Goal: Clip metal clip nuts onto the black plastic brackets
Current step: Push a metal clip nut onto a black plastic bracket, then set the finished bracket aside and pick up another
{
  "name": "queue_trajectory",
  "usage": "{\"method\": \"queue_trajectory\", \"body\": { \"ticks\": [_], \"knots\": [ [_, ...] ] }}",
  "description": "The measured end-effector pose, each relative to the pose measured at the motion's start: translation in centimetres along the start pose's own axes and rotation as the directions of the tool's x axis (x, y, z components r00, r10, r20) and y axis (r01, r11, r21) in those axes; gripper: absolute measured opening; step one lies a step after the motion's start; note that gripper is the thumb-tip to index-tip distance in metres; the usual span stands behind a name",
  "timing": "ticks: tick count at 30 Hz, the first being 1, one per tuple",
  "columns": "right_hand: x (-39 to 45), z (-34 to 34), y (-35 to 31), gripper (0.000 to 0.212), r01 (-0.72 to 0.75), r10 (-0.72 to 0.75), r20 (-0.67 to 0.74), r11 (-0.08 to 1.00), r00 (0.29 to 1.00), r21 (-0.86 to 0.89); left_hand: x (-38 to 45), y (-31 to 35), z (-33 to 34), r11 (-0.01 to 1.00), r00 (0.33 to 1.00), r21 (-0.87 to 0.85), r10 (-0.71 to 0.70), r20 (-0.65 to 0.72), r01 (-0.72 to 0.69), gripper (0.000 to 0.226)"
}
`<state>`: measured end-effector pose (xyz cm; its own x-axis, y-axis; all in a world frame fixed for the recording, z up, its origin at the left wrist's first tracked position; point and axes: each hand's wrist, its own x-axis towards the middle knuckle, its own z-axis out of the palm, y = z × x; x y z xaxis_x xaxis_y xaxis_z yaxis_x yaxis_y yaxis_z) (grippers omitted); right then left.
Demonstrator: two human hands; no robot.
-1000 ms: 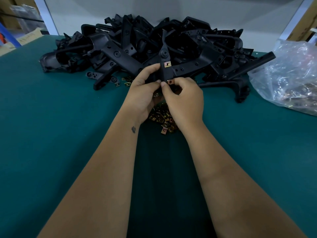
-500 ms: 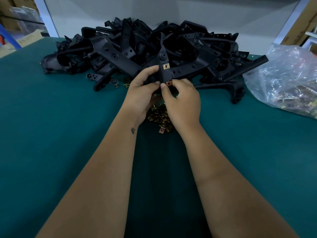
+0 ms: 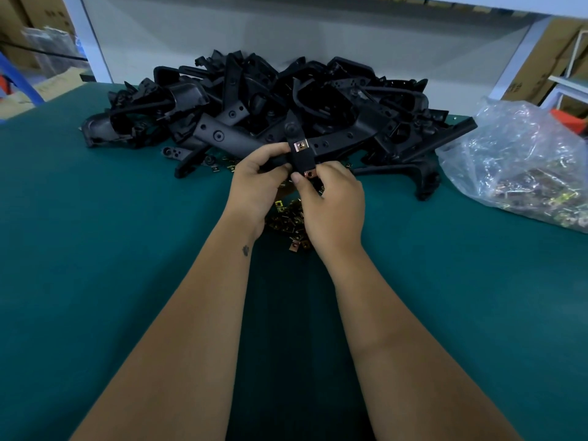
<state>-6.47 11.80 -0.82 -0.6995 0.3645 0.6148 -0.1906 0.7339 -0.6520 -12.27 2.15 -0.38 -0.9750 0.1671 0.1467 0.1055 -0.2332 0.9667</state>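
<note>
I hold one black plastic bracket [image 3: 300, 159] upright between both hands, in front of the big bracket heap. My left hand [image 3: 257, 183] grips its left side. One clip nut [image 3: 300, 145] sits clipped on its upper part. My right hand [image 3: 331, 202] pinches a second copper-coloured clip nut [image 3: 309, 174] against the bracket's lower edge. A small heap of loose clip nuts [image 3: 288, 218] lies on the mat under my hands, partly hidden by them.
A tall pile of black brackets [image 3: 286, 100] fills the back of the green mat [image 3: 111, 249]. A clear plastic bag of clip nuts [image 3: 521, 167] lies at the right. A few stray nuts [image 3: 222, 165] lie by the pile's front edge. A white wall stands behind.
The hands and bracket keep nearly the same pose; the view has shifted slightly. The lower clip nut stays pinched at the bracket's bottom edge.
</note>
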Motion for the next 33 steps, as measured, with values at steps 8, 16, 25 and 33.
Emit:
{"method": "queue_trajectory", "body": {
  "ticks": [8,16,25,33],
  "knots": [
    [0.2,0.0,-0.4,0.032,-0.065,0.066,-0.049,0.997,0.997,0.036,0.1,-0.2,0.0,0.982,0.994,0.157,0.104,0.045,-0.110,0.044],
    [0.3,-0.5,0.4,0.030,-0.025,0.013,-0.139,0.996,0.990,-0.087,-0.4,-0.1,0.1,0.912,0.966,0.319,0.230,0.120,-0.257,0.040],
    [0.1,-2.9,-0.3,0.025,-0.147,0.172,-0.211,0.981,0.962,0.129,-1.5,2.2,2.5,0.869,0.919,0.300,0.378,0.113,-0.394,0.051],
    [-1.6,-7.8,0.9,0.028,-0.379,0.466,-0.137,0.830,0.874,0.409,-6.2,1.5,9.8,0.996,0.998,-0.051,0.070,0.001,-0.070,0.072]
  ]
}}
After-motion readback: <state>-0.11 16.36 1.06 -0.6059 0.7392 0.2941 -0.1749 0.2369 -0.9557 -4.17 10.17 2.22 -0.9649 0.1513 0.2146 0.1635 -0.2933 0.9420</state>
